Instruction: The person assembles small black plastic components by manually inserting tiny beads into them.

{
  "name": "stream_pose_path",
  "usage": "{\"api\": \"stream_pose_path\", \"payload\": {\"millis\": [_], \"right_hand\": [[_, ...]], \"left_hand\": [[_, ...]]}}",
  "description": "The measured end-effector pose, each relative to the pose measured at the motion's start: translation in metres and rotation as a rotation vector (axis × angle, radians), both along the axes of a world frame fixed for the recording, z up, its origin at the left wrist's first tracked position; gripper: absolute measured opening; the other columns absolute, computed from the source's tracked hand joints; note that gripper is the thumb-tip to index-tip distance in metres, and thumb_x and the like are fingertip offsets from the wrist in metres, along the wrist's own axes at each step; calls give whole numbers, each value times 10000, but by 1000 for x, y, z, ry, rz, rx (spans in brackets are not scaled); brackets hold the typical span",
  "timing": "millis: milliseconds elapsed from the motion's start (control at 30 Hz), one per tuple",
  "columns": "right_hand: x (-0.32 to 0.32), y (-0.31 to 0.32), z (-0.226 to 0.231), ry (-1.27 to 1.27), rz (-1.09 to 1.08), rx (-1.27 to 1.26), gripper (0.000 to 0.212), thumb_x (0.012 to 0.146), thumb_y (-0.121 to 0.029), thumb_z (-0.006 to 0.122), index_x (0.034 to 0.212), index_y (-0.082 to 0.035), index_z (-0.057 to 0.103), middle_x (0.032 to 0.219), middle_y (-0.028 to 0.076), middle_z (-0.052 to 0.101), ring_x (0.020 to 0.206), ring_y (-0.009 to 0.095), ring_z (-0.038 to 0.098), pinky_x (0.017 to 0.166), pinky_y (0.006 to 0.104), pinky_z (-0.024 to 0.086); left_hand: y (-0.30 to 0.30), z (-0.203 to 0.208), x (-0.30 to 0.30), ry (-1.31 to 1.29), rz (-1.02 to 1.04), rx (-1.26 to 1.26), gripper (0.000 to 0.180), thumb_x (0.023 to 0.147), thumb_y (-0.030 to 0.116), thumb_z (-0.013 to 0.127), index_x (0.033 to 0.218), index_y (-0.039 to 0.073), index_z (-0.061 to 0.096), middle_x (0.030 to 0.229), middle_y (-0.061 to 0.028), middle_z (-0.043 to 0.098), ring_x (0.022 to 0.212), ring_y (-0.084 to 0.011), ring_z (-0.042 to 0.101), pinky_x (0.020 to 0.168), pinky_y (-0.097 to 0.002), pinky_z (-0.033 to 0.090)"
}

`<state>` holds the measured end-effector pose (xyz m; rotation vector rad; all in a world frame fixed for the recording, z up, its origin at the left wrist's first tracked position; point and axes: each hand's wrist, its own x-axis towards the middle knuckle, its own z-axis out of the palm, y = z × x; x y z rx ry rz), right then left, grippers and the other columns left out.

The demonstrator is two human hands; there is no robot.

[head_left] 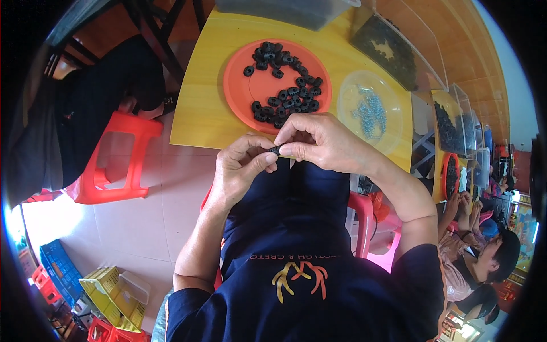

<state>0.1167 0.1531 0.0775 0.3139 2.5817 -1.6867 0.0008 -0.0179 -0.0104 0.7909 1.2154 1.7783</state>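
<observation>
Close to the table's near edge, my left hand [246,161] and my right hand [313,141] meet and pinch one small black plastic part [275,150] between thumbs and fingers. The fingers hide most of it. Just beyond them, an orange round tray [234,85] carries many loose black plastic parts [292,102], short and rounded with openings in them. To the right stands a clear round bowl [393,128] holding small shiny silvery pieces [369,111], too small to make out.
The yellow table [196,114] stretches ahead. A clear bin [387,51] of dark parts stands at its far right, another clear bin [290,12] at the back. Left is a red stool [122,154] beside a person in dark clothes [97,108]. Another person [476,262] works at right.
</observation>
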Motion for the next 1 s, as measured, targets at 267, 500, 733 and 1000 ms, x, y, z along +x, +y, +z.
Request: {"api": "stream_pose_path", "payload": {"millis": [267, 500, 733, 1000], "right_hand": [[2, 6, 21, -246, 223, 125, 197, 971, -155, 588, 886, 21, 609, 734, 71, 637, 633, 158, 615, 588, 311, 485], [5, -3, 16, -167, 237, 485, 221, 920, -126, 603, 746, 10, 623, 645, 173, 617, 653, 338, 639, 613, 436, 484], [1, -13, 22, -200, 228, 656, 245, 920, -139, 602, 725, 9, 620, 638, 191, 604, 641, 370, 624, 610, 464, 479], [7, -8, 25, -256, 202, 333, 236, 943, -104, 564, 757, 15, 647, 621, 127, 635, 622, 257, 661, 597, 378, 502]], "left_hand": [[-2, 10, 8, 53, -72, 5, 149, 897, -19, 672, 1044, -28, 651, 934, -63, 605, 794, -120, 650, 715, -243, 545], [-2, 17, 7, 146, -29, -76, 137, 862, -53, 675, 998, -38, 662, 918, -72, 626, 762, -123, 656, 707, -251, 544], [0, 16, 6, 189, 16, -95, 123, 857, -41, 688, 975, -32, 654, 855, -62, 648, 713, -112, 651, 662, -246, 536], [-1, 23, 5, 1, -110, -140, 129, 886, 3, 703, 1005, -18, 659, 824, -42, 665, 698, -93, 635, 645, -238, 534]]}}
